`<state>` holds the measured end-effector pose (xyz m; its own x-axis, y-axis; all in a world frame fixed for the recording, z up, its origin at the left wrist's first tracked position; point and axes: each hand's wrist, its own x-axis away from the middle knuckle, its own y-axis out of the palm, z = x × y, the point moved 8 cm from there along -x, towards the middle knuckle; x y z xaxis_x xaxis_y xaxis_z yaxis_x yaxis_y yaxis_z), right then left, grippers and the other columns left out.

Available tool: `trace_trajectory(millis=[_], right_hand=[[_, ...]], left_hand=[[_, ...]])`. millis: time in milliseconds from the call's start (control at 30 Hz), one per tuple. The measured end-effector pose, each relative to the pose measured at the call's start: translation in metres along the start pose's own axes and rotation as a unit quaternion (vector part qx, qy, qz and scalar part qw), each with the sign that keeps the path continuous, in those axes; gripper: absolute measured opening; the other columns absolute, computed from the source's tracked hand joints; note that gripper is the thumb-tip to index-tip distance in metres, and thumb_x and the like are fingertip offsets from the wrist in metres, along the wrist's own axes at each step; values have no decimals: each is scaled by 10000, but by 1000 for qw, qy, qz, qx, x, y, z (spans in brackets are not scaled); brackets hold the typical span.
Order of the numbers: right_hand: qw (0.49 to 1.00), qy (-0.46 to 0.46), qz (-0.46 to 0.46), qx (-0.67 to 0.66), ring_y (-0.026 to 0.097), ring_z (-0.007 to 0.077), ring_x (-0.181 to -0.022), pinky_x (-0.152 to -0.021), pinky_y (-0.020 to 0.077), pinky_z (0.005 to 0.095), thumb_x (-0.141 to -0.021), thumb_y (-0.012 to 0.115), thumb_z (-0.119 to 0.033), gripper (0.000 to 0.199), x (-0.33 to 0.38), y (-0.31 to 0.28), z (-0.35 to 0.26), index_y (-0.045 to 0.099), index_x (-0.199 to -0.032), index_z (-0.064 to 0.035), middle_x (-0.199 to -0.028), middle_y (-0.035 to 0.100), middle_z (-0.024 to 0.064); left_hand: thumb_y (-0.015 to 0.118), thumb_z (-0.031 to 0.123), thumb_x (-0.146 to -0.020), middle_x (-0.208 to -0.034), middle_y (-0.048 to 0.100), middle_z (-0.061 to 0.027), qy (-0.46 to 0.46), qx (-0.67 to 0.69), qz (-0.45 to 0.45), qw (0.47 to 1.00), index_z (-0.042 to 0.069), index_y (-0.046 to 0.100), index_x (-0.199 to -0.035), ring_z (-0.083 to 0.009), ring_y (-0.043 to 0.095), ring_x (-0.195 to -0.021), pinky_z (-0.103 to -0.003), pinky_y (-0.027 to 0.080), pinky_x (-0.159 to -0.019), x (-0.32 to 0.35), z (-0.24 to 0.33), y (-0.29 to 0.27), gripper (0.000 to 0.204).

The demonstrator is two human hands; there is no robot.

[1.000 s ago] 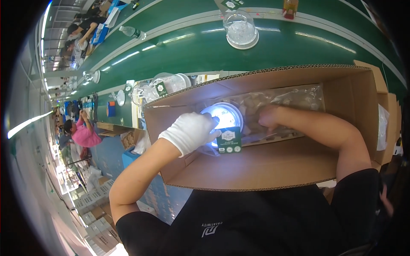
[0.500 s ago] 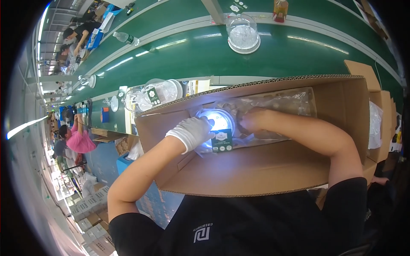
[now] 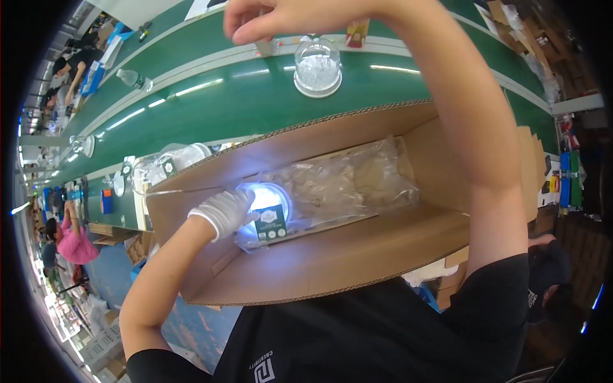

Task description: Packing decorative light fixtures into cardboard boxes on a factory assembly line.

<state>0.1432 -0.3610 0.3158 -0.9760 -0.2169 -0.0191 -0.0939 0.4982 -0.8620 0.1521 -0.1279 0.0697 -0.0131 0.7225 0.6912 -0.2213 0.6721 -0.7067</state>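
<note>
Inside a long open cardboard box (image 3: 306, 274), my left hand (image 3: 227, 210) in a white glove grips the left side of a round lamp (image 3: 280, 198) glowing blue-white. A dark green card tag (image 3: 271, 223) hangs at the lamp's near side. Crumpled clear plastic wrapping (image 3: 345, 185) lies in the box to the right of the lamp, over a piece of cardboard. My bare right hand (image 3: 255, 18) is raised over the far side of the green bench, partly cut off by the top edge. Its visible fingers are apart, with nothing seen between them.
Beyond the box runs a green bench (image 3: 211, 115). On it stand a clear dome on a white base (image 3: 317, 70) and a lying plastic bottle (image 3: 134, 79). More clear domes (image 3: 169, 165) with green tags sit by the box's far left corner. Other people work at left and right.
My right hand has left the box and swung up and leftward over the bench. My left hand remains at the lamp. The view has shifted, so the box appears further left.
</note>
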Motion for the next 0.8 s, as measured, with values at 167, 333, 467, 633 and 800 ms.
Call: trace_trajectory(millis=[167, 333, 467, 633, 800], right_hand=[[969, 119, -100, 191, 622, 379, -1114, -950, 499, 450, -911, 650, -353, 538, -32, 47, 179, 550, -1298, 7, -1238, 635, 233], [924, 372, -83, 19, 635, 383, -1114, -924, 528, 439, -862, 709, -270, 619, 22, 72, 271, 478, -1376, -13, -1230, 622, 250], [924, 338, -135, 121, 599, 362, -1199, -989, 500, 444, -793, 781, -287, 693, 25, 90, 322, 503, -1373, -28, -1327, 597, 227], [938, 263, -182, 134, 644, 382, -1044, -886, 498, 467, -865, 713, -318, 459, 32, 100, 351, 595, -1181, -6, -1146, 668, 243], [924, 278, -120, 234, 654, 454, -975, -865, 507, 512, -914, 651, -300, 466, 28, 135, 359, 496, -1209, 26, -1096, 661, 276]], left_hand=[[586, 401, -967, -946, 668, -293, 5, -5, 32, 999, -41, 569, -1057, -449, 678, -840, -535, 537, -766, 5, 3, 6, 451], [621, 446, -947, -1068, 681, -261, -50, 21, -53, 997, -17, 605, -1121, -426, 694, -939, -518, 547, -827, 12, 7, -6, 496], [677, 435, -882, -1001, 667, -197, -49, -51, 99, 993, 20, 623, -1035, -355, 684, -925, -454, 563, -752, 50, 7, -36, 445], [608, 68, -806, -927, 609, -124, -36, 42, 349, 935, 62, 595, -997, -324, 630, -886, -429, 524, -745, 150, 2, -113, 191], [733, 46, -829, -1237, 599, -169, -163, 140, 532, 819, 41, 583, -1231, -350, 591, -1170, -404, 495, -964, 207, -33, -100, 429]])
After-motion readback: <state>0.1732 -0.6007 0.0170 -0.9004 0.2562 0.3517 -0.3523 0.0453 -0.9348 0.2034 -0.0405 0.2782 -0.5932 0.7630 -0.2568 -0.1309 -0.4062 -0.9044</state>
